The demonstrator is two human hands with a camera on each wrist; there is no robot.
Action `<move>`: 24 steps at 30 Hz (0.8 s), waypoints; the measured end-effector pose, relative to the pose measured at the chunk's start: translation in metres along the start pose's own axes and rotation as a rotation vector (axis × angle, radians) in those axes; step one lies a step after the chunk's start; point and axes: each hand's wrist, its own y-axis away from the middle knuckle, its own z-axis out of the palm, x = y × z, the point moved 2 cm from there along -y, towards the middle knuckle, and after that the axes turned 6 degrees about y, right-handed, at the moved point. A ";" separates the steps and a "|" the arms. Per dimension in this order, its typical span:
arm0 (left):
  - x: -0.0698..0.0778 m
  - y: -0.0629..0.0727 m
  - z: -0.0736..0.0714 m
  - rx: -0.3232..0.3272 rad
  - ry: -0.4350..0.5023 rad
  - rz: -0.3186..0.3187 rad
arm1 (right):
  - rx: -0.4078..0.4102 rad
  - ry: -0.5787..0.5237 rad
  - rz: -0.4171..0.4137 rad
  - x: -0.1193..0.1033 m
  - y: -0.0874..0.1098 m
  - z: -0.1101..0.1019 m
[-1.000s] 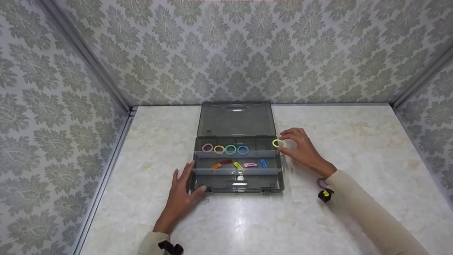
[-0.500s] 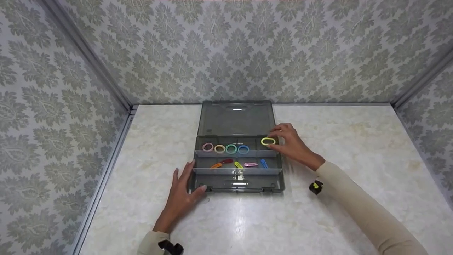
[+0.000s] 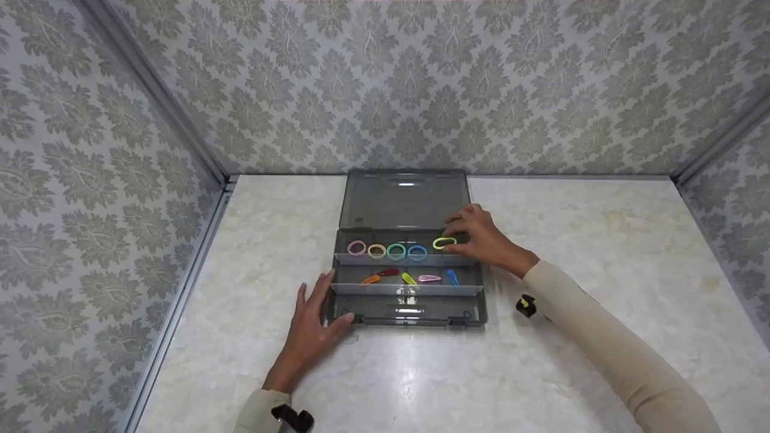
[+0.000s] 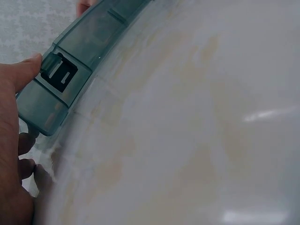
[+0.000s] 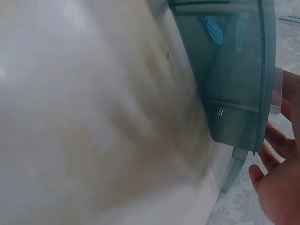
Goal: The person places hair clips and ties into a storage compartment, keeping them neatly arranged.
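Note:
A grey translucent organizer box (image 3: 409, 305) lies with its lid folded back on the table. My right hand (image 3: 484, 239) pinches a yellow hair tie (image 3: 445, 243) between thumb and fingers over the right part of the back compartment. To its left, pink (image 3: 357, 248), peach (image 3: 376, 251), green (image 3: 396, 251) and blue (image 3: 417, 252) hair ties stand in a row. The middle compartment holds several snap hair clips (image 3: 429, 278). My left hand (image 3: 313, 328) rests at the front left corner, fingers spread along the side and thumb on the front edge beside a latch (image 4: 59, 72).
The raised lid (image 3: 404, 198) reaches back toward the patterned wall (image 3: 409, 84). Two clear dividers (image 3: 406, 290) separate the compartments. Marble-patterned tabletop (image 3: 577, 222) surrounds the box. A small black wrist device (image 3: 526, 305) hangs beneath the right sleeve.
My right hand has carried the yellow hair tie leftward from the box's right edge into the back compartment's area. A purple hair tie on the table has become hidden by the right sleeve.

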 end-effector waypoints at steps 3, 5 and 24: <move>0.000 -0.001 0.001 0.001 -0.003 -0.004 | -0.027 0.032 -0.013 -0.002 -0.005 0.001; -0.001 -0.001 0.001 0.000 -0.001 -0.014 | -0.045 0.040 -0.011 -0.004 -0.009 0.001; -0.002 0.001 0.001 -0.010 0.012 -0.062 | -0.192 0.166 -0.017 -0.011 -0.023 0.005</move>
